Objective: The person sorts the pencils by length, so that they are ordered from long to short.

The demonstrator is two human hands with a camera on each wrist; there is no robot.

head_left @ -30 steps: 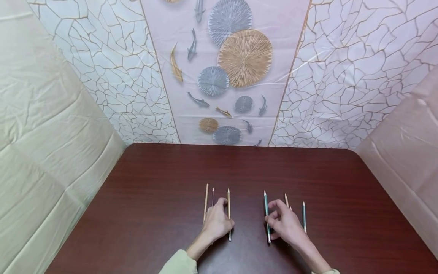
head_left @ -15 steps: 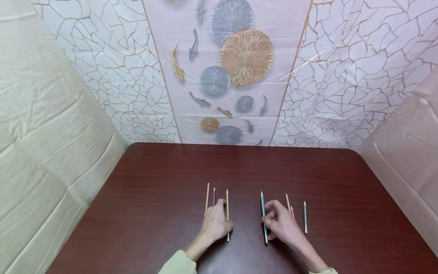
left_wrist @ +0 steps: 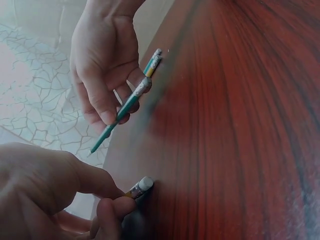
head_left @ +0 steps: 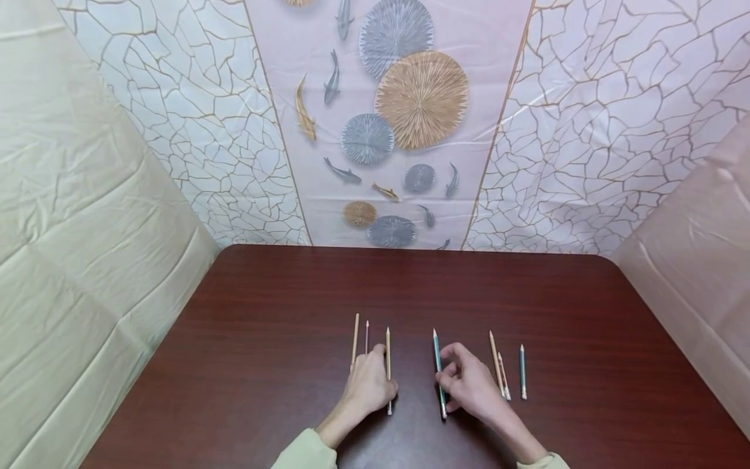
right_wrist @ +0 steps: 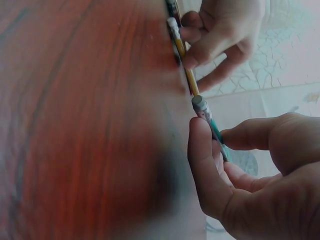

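My left hand [head_left: 370, 381] pinches a yellow pencil [head_left: 388, 352] low over the table, its tip pointing away from me. In the left wrist view its white eraser [left_wrist: 145, 183] sticks out past the fingers. My right hand [head_left: 471, 384] grips a green pencil [head_left: 438, 358] between thumb and fingers, tip also pointing away; its eraser end [right_wrist: 199, 102] shows in the right wrist view. The two pencils stand roughly parallel with a gap between them. Beside the left hand lie a tan stick-like pencil [head_left: 355, 339] and a purple pencil [head_left: 366, 335], their near ends hidden by that hand.
Right of the right hand, a natural-wood pencil [head_left: 495, 358] and a shorter pinkish pencil [head_left: 503, 378] lie close together. Farther right is a short dark teal pencil [head_left: 523, 371]. The dark red-brown table [head_left: 281, 293] meets a patterned cloth backdrop [head_left: 387, 130] at its far edge.
My right hand has moved left with the green pencil, narrowing the gap to the yellow one and uncovering the pencils on the right. The left hand with the yellow pencil has barely shifted.
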